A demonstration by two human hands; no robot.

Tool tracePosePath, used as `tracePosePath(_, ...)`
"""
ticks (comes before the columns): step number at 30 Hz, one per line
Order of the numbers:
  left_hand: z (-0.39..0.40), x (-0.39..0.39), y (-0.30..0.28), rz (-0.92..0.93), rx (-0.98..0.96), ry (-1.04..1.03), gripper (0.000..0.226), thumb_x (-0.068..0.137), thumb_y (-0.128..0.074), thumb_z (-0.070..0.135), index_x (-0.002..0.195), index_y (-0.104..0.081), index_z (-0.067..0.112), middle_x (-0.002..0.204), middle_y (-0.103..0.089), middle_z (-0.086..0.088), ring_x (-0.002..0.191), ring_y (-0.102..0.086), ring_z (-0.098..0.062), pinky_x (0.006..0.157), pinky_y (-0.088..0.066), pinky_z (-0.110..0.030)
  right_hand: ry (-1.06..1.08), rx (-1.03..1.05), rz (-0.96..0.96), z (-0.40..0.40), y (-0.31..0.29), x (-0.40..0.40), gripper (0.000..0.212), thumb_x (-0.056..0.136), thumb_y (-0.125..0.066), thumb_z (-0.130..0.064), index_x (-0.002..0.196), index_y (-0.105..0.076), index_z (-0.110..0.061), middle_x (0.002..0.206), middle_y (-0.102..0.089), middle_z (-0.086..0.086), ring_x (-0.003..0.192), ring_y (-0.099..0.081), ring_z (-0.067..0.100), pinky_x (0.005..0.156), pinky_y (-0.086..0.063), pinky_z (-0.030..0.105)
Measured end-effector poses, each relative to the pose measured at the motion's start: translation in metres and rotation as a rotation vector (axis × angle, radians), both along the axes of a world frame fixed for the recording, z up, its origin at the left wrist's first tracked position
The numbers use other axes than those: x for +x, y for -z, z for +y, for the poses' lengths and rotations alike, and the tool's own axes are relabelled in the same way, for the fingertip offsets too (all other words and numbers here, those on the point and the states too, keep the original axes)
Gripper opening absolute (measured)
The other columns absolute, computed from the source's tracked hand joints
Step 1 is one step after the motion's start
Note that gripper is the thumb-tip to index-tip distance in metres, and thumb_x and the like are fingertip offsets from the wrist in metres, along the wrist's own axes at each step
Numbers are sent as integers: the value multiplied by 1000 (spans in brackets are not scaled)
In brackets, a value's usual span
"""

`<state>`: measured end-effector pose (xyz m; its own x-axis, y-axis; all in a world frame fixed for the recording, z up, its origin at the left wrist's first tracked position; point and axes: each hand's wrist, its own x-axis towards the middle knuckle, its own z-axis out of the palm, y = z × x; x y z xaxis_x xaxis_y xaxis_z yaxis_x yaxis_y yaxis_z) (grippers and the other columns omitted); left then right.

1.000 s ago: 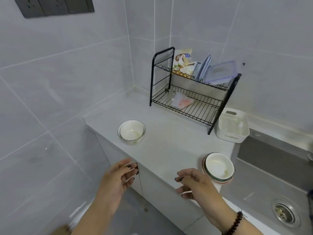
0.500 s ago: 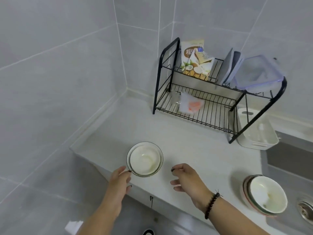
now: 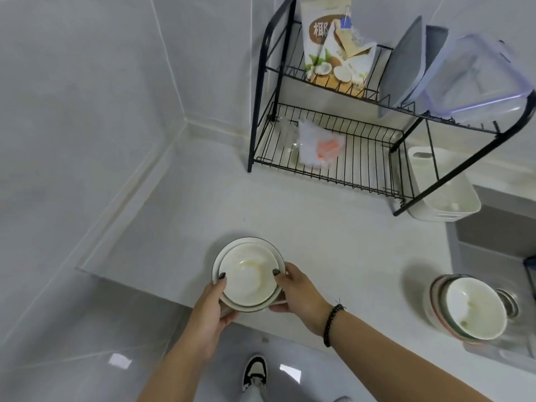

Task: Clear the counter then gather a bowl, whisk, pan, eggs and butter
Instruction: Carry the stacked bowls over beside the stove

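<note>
Flanking the held bowl: rack, stacked bowls.

Bare pale counter lies open between the black two-tier wire dish rack behind and the stacked white ceramic bowls at the sink edge.
</note>
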<state>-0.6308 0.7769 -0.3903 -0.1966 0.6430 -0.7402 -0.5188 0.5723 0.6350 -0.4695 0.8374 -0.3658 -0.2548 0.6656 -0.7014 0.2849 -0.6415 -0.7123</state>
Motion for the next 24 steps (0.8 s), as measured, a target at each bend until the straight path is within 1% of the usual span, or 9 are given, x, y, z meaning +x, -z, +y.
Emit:
tracePosePath(3,1,0,-5,28,12,61,35,100,-44,35,127,-55,16,116,-65,-6,96,-63,-20,74,-50,-34,19,28,16,1,0,4,22,102,-37,-25,117,-53,-28,114,-63,4,103,-63,25,84,-58,38)
tracePosePath(7,8,11,-22,58,93,188,31,100,-44,35,121,-56,16,118,-66,-8,103,-64,-22,83,-50,-36,115,61,58,-1,-14,28,23,103,-39,-24,117,-56,-23,111,-66,7,95,-65,24,79,-59,35)
tracePosePath(10,18,25,-40,35,156,298,32,94,-53,34,121,-55,17,118,-67,-8,104,-66,-24,89,-52,-40,171,111,80,-5,-29,59,24,102,-40,-23,118,-57,-22,113,-67,8,101,-66,29,83,-59,39)
tracePosePath(12,24,40,-51,-1,207,395,41,86,-67,36,123,-56,24,119,-68,-4,107,-67,-22,94,-51,-40,211,127,76,-11,-40,83,24,102,-39,-23,117,-59,-21,112,-68,10,101,-66,32,82,-59,39)
tracePosePath(15,31,76,-65,-63,255,502,46,79,-62,36,124,-56,34,118,-70,0,107,-68,-23,96,-51,-41,270,139,54,-19,-54,119,25,102,-41,-25,112,-62,-19,106,-70,12,94,-68,32,78,-59,36)
tracePosePath(17,35,107,-69,-63,245,478,38,86,-61,31,124,-57,30,116,-71,-4,103,-69,-27,96,-51,-44,322,156,45,-24,-65,145,24,100,-45,-28,107,-65,-17,99,-70,10,81,-69,26,77,-59,37)
tracePosePath(20,36,150,-73,-113,166,374,26,97,-48,26,119,-60,18,107,-72,-12,93,-71,-30,83,-57,-44,390,173,52,-29,-80,183,24,99,-48,-28,105,-66,-13,90,-67,6,68,-67,20,78,-55,40)
tracePosePath(22,37,177,-76,-166,116,319,26,97,-45,28,113,-60,13,101,-73,-12,87,-70,-30,71,-58,-39,442,201,61,-33,-86,210,23,99,-48,-23,104,-66,-11,92,-69,6,69,-67,21,75,-54,39)
tracePosePath(24,37,195,-77,-187,94,273,26,96,-44,31,109,-59,14,98,-71,-12,87,-66,-31,68,-58,-39,519,287,10,-37,-88,234,20,98,-49,-18,101,-67,-11,95,-70,7,72,-68,21,73,-55,37)
